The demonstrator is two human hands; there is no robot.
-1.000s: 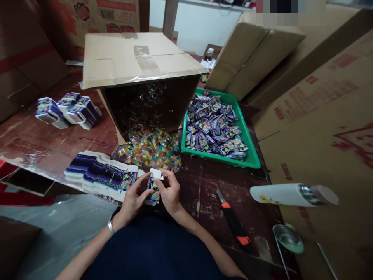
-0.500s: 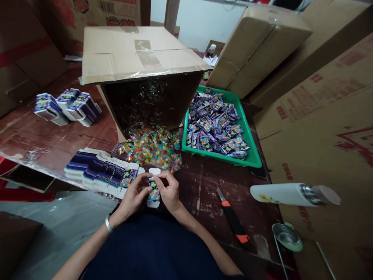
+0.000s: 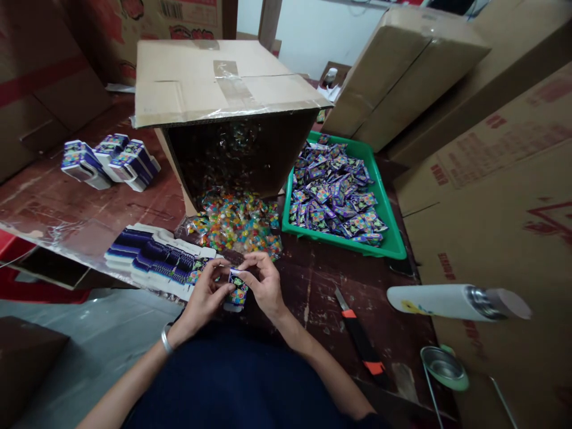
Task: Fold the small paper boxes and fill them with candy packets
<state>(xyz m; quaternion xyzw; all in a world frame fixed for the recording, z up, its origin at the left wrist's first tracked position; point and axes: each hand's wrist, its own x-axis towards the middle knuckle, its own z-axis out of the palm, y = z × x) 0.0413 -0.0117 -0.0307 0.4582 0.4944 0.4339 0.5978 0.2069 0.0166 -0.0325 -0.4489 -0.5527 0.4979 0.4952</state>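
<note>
Between my hands is a small printed carton (image 3: 238, 291), purple with a colourful picture, its white bottom flap sticking out toward me. My left hand (image 3: 209, 292) grips the carton's left side with thumb and fingers. At the top edge, my right hand (image 3: 264, 286) pinches the carton with thumb and forefinger. Left of it lies a fanned row of flattened cartons (image 3: 154, 259), purple and white. Clear bags of multicoloured candies (image 3: 236, 223) spill from an open cardboard box (image 3: 179, 89) just beyond my hands.
A green tray (image 3: 393, 238) of small purple packets stands behind on the right. A utility knife (image 3: 360, 333) lies with its blade out, near a white thermos (image 3: 440, 302). Several formed cartons (image 3: 109, 162) sit at the left. Tall cardboard boxes (image 3: 491, 238) wall the right side.
The carton's white top flap, upright before, is now folded down at the top edge under my right fingers. The view has shifted slightly.
</note>
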